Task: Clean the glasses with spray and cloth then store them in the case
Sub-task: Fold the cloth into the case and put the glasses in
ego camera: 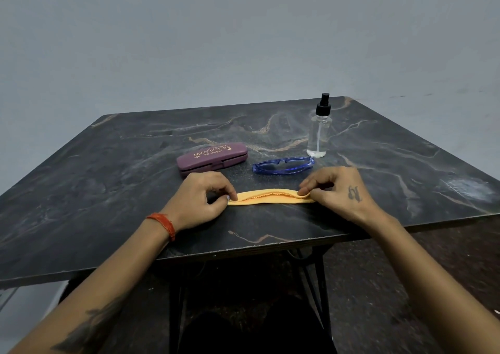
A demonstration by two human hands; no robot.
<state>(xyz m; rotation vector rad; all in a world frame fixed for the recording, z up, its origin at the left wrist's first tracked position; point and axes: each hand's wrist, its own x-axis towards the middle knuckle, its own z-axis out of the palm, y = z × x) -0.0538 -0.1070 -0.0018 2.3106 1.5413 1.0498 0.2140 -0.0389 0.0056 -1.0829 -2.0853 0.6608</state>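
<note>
On the left, your left hand (202, 199) rests on the dark marble-pattern table (108, 180), with an orange thread band (163, 224) around the wrist. Its thumb and first finger are curled and pinch the left end of the yellow cloth (270, 197). The cloth lies on the table as a long folded strip near the front edge, stretched between your two hands, and its zigzag edge shows along the top. Behind your left hand, very near it, you see the purple case (212, 156), closed, lying flat with gold letters on the lid. To the right of the case, and apart from it, the blue glasses (282, 165) lie on the table with the arms folded, just behind the cloth. Behind the right end of the glasses, very near it, the clear spray bottle (319, 130) stands upright with its black nozzle on top. On the right, your right hand (338, 191) holds the other end of the cloth: the thumb and fingers are bent and pinch the fold, and a dark tattoo shows on the back of this hand.
</note>
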